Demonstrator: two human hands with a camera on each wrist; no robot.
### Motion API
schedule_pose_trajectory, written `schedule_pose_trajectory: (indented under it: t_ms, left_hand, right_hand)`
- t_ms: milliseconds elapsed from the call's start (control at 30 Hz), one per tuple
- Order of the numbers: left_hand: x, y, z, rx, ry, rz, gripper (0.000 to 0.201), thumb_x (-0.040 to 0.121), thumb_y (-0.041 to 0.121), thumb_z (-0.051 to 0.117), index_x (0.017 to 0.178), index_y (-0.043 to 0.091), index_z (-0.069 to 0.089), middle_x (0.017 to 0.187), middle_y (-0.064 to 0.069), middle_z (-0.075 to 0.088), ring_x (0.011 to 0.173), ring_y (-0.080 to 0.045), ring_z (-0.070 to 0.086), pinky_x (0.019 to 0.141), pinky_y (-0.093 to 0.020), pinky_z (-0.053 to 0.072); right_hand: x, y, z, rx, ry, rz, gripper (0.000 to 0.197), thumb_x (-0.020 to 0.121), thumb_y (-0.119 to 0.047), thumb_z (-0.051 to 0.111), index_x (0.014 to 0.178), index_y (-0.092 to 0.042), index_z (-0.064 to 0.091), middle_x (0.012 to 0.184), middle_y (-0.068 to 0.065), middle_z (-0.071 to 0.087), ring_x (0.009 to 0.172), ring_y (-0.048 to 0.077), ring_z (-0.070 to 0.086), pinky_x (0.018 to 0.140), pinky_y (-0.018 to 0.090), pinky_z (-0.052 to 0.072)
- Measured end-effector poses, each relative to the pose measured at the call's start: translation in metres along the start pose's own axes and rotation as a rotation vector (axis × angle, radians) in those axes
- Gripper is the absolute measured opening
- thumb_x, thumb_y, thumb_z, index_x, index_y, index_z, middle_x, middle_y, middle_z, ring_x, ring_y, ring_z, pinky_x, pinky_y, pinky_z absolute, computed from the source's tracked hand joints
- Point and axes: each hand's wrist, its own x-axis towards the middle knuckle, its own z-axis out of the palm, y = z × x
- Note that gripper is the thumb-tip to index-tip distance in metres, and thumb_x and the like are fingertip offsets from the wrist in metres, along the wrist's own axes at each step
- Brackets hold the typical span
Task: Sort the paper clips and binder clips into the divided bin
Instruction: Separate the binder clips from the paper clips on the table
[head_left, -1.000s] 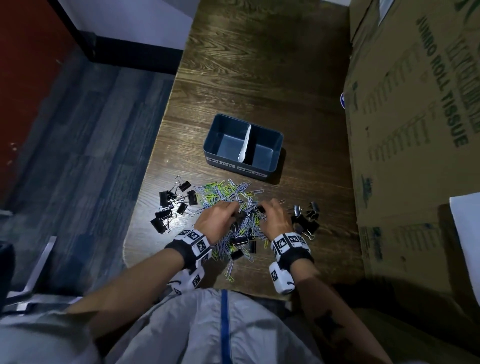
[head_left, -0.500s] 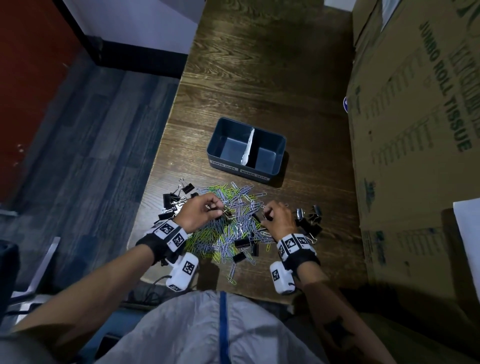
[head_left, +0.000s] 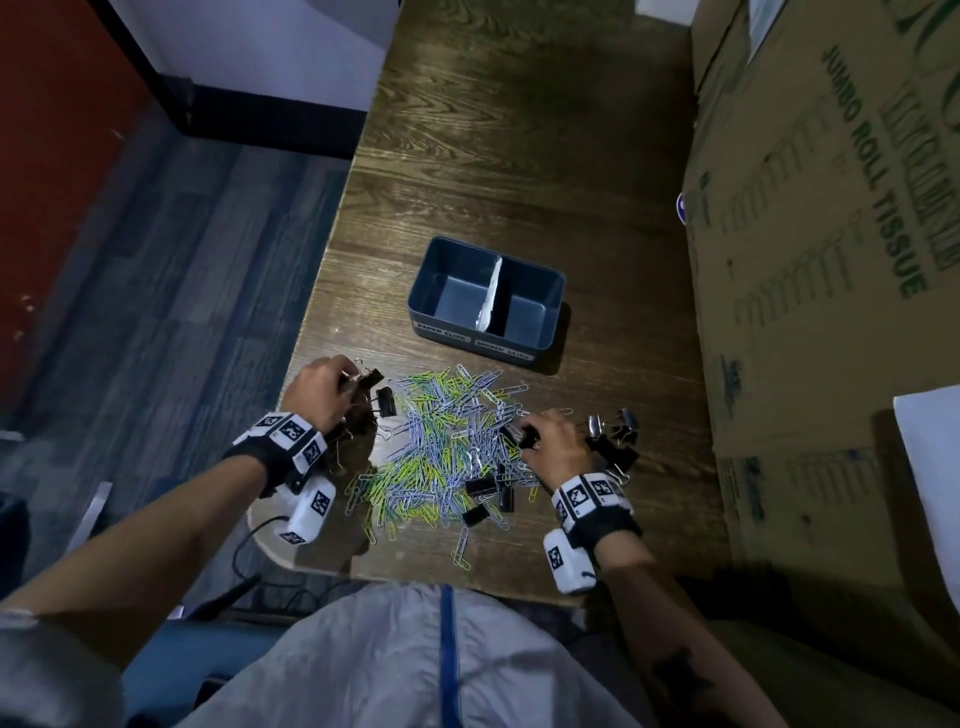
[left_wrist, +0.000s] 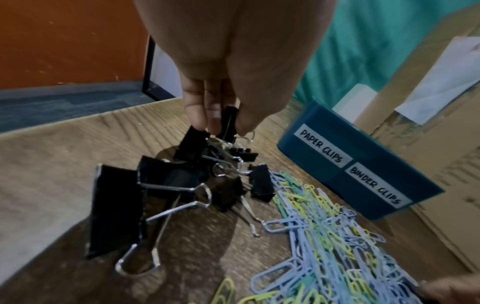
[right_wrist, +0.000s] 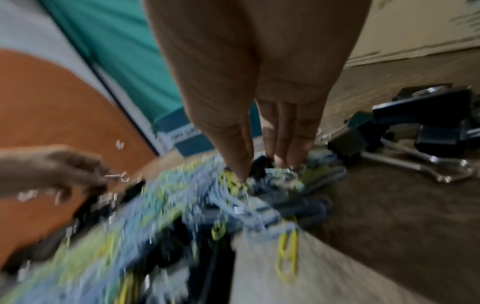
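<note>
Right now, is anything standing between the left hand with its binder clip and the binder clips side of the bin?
Nothing visible blocks it. The left hand pinches a black binder clip; the bin stands open beyond the paper clips, which lie flat on the table.

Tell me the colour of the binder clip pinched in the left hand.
Black binder clip, silver wire handles; clearest in the left wrist view.

Dim, wide-angle warped views; right wrist motion-blurred.
</note>
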Motion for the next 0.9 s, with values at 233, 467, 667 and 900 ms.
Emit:
schedule_pose_trajectory:
  t_ms: [233, 467, 667, 900]
  left_hand:
    - [-0.010, -0.005, 0.008, 0.067, -0.037, 0.064, 0.038, 0.085, 0.016, 0.069, 0.120, 0.010, 0.055, 0.109, -0.014, 0.056, 0.094, -0.032, 0.058, 0.076, -0.041, 0.051]
    - [-0.024, 0.009, 0.016, 0.513, -0.143, 0.440, 0.051, 0.089, 0.032, 0.060, 0.138, 0.027, 0.045, 0.136, -0.012, 0.047, 0.115, -0.030, 0.046, 0.091, -0.046, 0.042]
    - [-0.028, 0.007, 0.010, 0.559, -0.125, 0.415, 0.039, 0.091, 0.035, 0.053, 0.127, 0.021, 0.053, 0.126, -0.006, 0.055, 0.110, -0.025, 0.047, 0.087, -0.042, 0.040]
    - [-0.043, 0.048, 0.023, 0.473, -0.174, 0.592, 0.040, 0.086, 0.026, 0.065, 0.123, 0.013, 0.057, 0.114, -0.010, 0.059, 0.099, -0.023, 0.055, 0.087, -0.040, 0.047]
  right_hand:
    - [-0.007, -0.001, 0.011, 0.019, 0.097, -0.039, 0.024, 0.086, -0.013, 0.072, 0.107, -0.022, 0.064, 0.121, -0.003, 0.051, 0.106, 0.020, 0.059, 0.087, 0.033, 0.055]
    - [-0.017, 0.002, -0.004, 0.463, 0.250, -0.024, 0.021, 0.078, -0.014, 0.077, 0.091, -0.025, 0.066, 0.099, -0.009, 0.062, 0.091, 0.006, 0.058, 0.079, 0.021, 0.049]
    - [-0.020, 0.037, -0.040, 0.658, 0.350, 0.153, 0.024, 0.077, -0.011, 0.077, 0.091, -0.028, 0.067, 0.102, -0.003, 0.065, 0.091, 0.015, 0.065, 0.079, 0.033, 0.055]
    - [-0.019, 0.073, -0.048, 0.169, 0.344, 0.290, 0.020, 0.082, -0.007, 0.075, 0.098, -0.015, 0.068, 0.111, 0.009, 0.056, 0.108, 0.028, 0.056, 0.078, 0.031, 0.041]
